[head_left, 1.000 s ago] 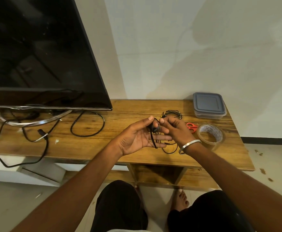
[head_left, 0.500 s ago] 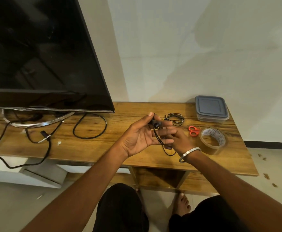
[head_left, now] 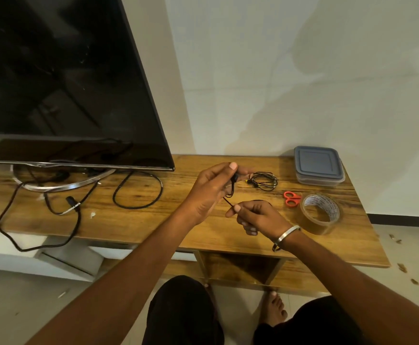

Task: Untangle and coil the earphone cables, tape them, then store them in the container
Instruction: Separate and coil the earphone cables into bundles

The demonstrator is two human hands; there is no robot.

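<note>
An earphone cable (head_left: 231, 189) is held between two hands above the wooden surface (head_left: 153, 220)

It is pinched at its upper end by the left hand (head_left: 210, 192) and lower down by the curled right hand (head_left: 258, 216); a second coiled cable (head_left: 264, 181) lies beyond, with the lidded container (head_left: 318, 165), scissors (head_left: 291, 199) and tape roll (head_left: 320, 212) set to the right

A dark television (head_left: 61, 78) stands on the wooden table (head_left: 141, 220).
</note>
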